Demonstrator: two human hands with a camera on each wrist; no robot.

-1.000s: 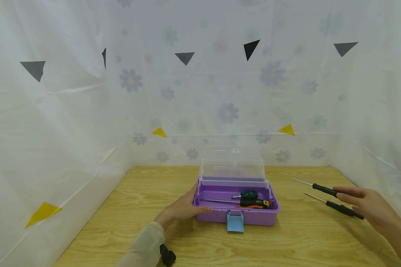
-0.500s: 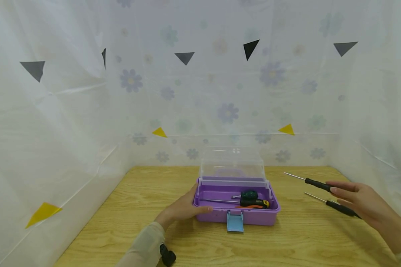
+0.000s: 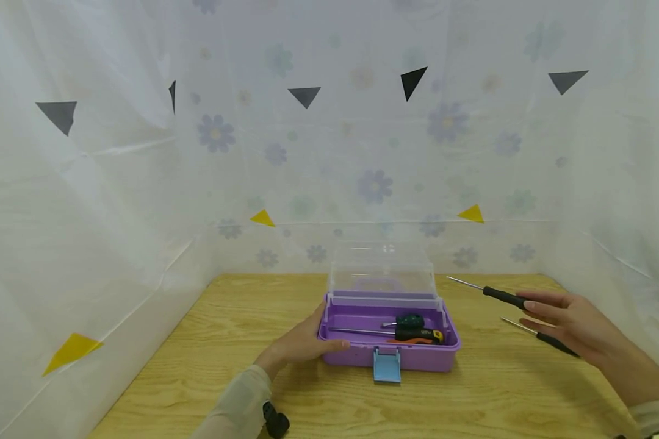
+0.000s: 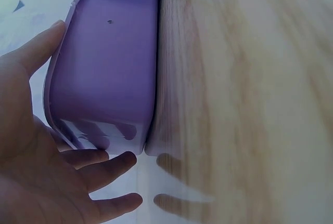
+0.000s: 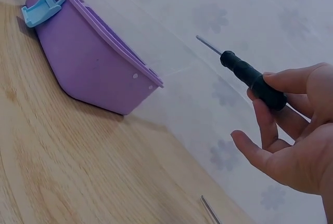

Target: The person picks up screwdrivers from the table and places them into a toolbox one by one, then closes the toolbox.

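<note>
- The right hand [image 3: 573, 320] holds a thin black screwdriver [image 3: 502, 297] off the tabletop [image 3: 252, 317], to the right of the purple box [image 3: 387, 341]. The thumb and fingers [image 5: 270, 125] pinch the handle's rear end; the other fingers are loosely spread.
- The screwdriver's long axis runs from the hand toward the box, with the bare shaft tip leading and pointing at the box's back right corner. It stays apart from the box.
- The box lies left of the right hand, with its clear lid [image 3: 383, 268] standing open at the back. Two bigger screwdrivers [image 3: 412, 329] lie inside the box, lengthwise along it.
- A second thin screwdriver [image 3: 543, 337] lies on the tabletop right of the box, just under the right hand, partly hidden by it.
- The left hand [image 3: 302, 341] rests flat against the box's left end, fingers straight, gripping nothing. It is the nearer hand to the box.
- A blue latch [image 3: 387, 364] hangs open at the box's front.
- Behind and beside the box hang white flowered sheets [image 3: 143, 183] with small black and yellow triangles.
</note>
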